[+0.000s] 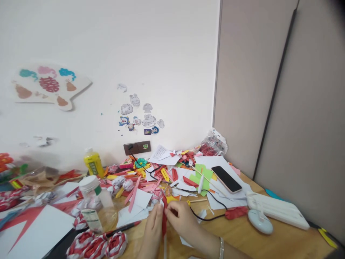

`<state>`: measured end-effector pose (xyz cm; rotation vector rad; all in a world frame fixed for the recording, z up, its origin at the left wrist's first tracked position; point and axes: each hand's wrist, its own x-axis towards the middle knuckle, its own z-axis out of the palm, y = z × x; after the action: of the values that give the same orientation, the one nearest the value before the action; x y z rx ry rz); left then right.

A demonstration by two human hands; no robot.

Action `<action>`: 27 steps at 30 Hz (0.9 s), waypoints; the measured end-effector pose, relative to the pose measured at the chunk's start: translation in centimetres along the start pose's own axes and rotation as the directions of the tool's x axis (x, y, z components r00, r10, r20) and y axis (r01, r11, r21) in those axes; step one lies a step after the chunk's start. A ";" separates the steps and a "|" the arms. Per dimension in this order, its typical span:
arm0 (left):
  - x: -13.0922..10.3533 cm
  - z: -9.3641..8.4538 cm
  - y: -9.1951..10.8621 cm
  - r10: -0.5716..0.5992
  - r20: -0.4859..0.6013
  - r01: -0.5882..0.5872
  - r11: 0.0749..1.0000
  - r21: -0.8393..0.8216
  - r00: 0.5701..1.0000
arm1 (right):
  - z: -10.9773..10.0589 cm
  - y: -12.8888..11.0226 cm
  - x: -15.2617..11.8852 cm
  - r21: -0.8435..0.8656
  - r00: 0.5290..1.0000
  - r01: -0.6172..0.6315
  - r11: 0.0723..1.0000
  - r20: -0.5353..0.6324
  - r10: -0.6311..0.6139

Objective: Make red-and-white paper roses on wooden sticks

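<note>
Between my two hands, upright over the front of the table, is a folded strip of red paper (164, 219). My left hand (154, 225) holds its left side, thumb on top and fingers wrapped behind. From the right, my right hand (179, 216) pinches the strip's edge between thumb and bent fingers. A thin pale stick (165, 246) shows below the strip; whether the two are joined I cannot tell. Just beyond my fingertips lies a pink and white crumpled paper ball (157, 194). Red-and-white twisted paper rosettes (116, 244) sit to the left of my left hand.
Paper scraps cover the table's back. A clear jar (90, 187) and a yellow bottle (93, 162) stand left. Right lie a phone (226, 178), a black cable (206, 218), a white lamp-like device (280, 209) and a light-blue mouse-shaped object (260, 221). A grey panel (258, 90) bounds the right.
</note>
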<state>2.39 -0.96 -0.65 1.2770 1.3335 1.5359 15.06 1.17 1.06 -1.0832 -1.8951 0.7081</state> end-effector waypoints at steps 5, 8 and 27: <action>0.0 0.8 -0.5 -0.065 -0.020 0.066 0.997 0.032 0.998 | 0.2 -0.1 -0.7 -0.152 0.989 0.147 0.977 0.058 -0.139; 0.2 0.6 -1.2 -0.085 -0.053 0.086 0.996 0.019 0.995 | -0.1 0.0 -0.7 -0.204 0.976 0.201 0.958 0.120 -0.179; -1.0 1.5 0.1 -0.231 0.481 0.405 0.865 -0.295 0.846 | -2.0 1.1 0.6 0.322 0.993 0.031 0.946 0.096 -0.066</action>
<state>4.11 -1.51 -0.85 0.9958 0.8483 1.1171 17.03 2.37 1.43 -0.8040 -1.8073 1.0217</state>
